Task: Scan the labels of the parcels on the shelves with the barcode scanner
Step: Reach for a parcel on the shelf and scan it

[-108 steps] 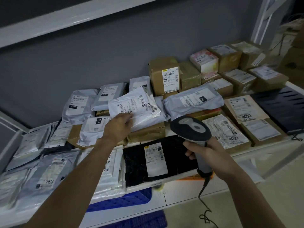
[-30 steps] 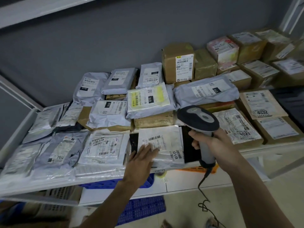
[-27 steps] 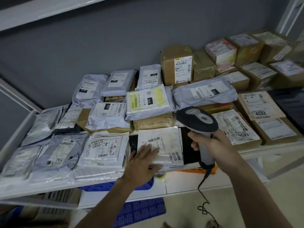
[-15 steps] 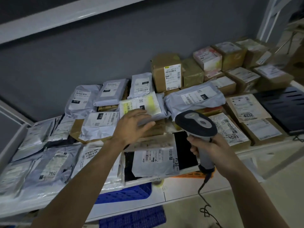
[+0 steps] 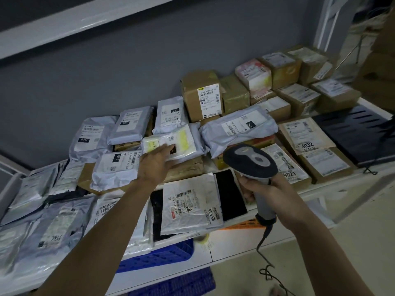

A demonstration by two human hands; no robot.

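Observation:
Several parcels lie on a white shelf [image 5: 235,242]. My right hand [image 5: 271,189] grips the handle of a grey and black barcode scanner [image 5: 250,161], its head over the shelf's front middle. My left hand [image 5: 156,163] reaches over the pile with its fingers stretched onto a grey mailer with a yellow-marked label [image 5: 183,142]. Nearer me lies a crinkled silver mailer [image 5: 190,204], label up, on top of a black bag [image 5: 230,195]. Brown cartons, one an upright box with a white label [image 5: 201,95], fill the back right.
The grey wall stands close behind the parcels, and an upper shelf edge [image 5: 85,20] runs overhead. A black slotted panel [image 5: 357,133] lies at the right end. Blue crates [image 5: 158,257] sit below. The scanner's cord [image 5: 267,268] dangles toward the floor.
My left hand left the silver mailer at the front and has reached back onto the yellow-marked mailer. The scanner hand has stayed in place.

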